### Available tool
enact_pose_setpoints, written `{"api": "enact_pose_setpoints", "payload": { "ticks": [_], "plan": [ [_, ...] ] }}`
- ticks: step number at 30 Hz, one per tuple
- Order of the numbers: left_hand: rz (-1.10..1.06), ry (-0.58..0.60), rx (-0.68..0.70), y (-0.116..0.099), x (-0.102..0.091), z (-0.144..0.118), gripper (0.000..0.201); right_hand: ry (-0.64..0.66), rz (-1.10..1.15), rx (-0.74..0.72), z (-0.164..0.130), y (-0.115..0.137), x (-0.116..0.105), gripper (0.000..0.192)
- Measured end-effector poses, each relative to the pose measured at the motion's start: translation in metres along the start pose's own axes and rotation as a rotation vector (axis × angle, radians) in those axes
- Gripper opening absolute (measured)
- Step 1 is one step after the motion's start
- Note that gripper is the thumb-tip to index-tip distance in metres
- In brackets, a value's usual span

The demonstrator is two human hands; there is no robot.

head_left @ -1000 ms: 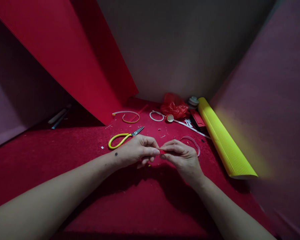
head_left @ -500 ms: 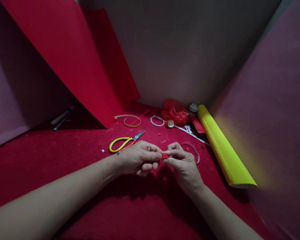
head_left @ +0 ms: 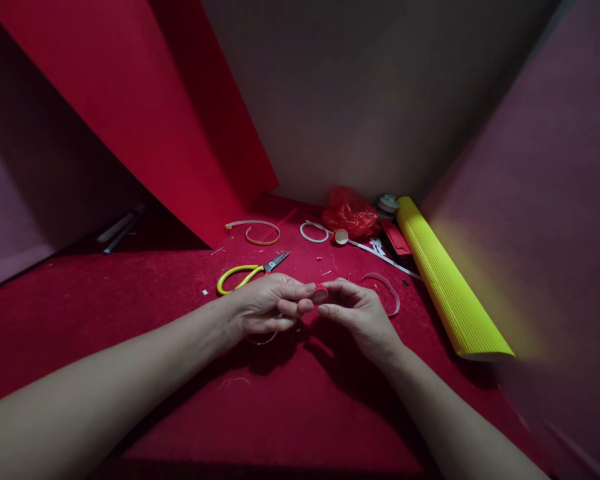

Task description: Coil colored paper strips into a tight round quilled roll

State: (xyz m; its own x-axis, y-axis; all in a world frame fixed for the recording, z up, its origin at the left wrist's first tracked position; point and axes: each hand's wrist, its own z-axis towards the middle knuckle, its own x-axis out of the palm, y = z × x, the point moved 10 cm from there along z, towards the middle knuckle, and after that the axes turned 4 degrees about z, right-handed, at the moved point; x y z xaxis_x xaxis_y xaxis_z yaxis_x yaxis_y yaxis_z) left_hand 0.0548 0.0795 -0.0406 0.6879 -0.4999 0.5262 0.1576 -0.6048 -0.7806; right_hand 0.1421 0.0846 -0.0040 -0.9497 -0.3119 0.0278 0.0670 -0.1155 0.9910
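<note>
Red coil [head_left: 321,293] of corrugated paper sits pinched between the 2 hands, just above the red bench [head_left: 290,413]. Left hand [head_left: 267,308] grips it with thumb and forefinger; right hand [head_left: 357,313] clasps its other side. It looks wound tight already, though whether its end is fixed I cannot tell. Scissors [head_left: 247,273] lie just beyond, a yellow roll [head_left: 447,283] to the right.

Small red piece [head_left: 321,293] mostly hidden by fingertips; red sheet [head_left: 130,113] cut off at top edge.
</note>
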Motion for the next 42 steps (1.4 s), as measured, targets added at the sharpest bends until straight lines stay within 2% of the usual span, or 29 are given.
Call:
{"api": "enact_pose_setpoints", "payload": {
  "ticks": [3, 5, 8, 11, 13, 17, 21, 26, 35, 42],
  "plan": [
    [0.081, -0.017, -0.015, 0.001, -0.001, 0.000, 0.016, 0.004, -0.120, -0.053, 0.000, 0.009, -0.001, 0.025],
    [0.229, -0.060, -0.017, 0.001, -0.002, -0.001, 0.025, -0.003, -0.304, -0.163, -0.002, 0.023, -0.001, 0.023],
    [0.459, -0.164, -0.008, 0.001, -0.004, -0.003, 0.030, 0.044, -0.625, -0.346, -0.008, 0.038, 0.012, 0.018],
    [0.603, -0.231, 0.003, 0.002, -0.005, -0.005, 0.027, 0.099, -0.879, -0.452, -0.014, 0.036, 0.027, 0.013],
    [0.656, -0.233, -0.003, 0.003, -0.003, -0.005, 0.026, 0.112, -0.944, -0.483, -0.016, 0.032, 0.031, 0.012],
    [0.651, -0.168, -0.013, 0.004, 0.001, -0.007, 0.024, 0.104, -0.842, -0.503, -0.018, 0.037, 0.030, 0.013],
    [0.654, -0.110, 0.001, 0.003, 0.002, -0.006, 0.017, 0.126, -0.639, -0.375, -0.014, 0.035, 0.024, 0.010],
    [0.631, -0.091, 0.029, 0.002, -0.001, -0.004, 0.020, 0.084, -0.519, -0.286, -0.011, 0.031, 0.017, 0.011],
    [0.548, -0.071, 0.082, -0.014, 0.006, -0.012, 0.014, -0.029, -0.408, -0.368, -0.016, 0.047, 0.009, 0.019],
    [0.628, -0.091, 0.152, -0.023, 0.006, -0.013, 0.014, -0.055, -0.245, -0.309, -0.013, 0.044, 0.000, 0.020]
  ]
}}
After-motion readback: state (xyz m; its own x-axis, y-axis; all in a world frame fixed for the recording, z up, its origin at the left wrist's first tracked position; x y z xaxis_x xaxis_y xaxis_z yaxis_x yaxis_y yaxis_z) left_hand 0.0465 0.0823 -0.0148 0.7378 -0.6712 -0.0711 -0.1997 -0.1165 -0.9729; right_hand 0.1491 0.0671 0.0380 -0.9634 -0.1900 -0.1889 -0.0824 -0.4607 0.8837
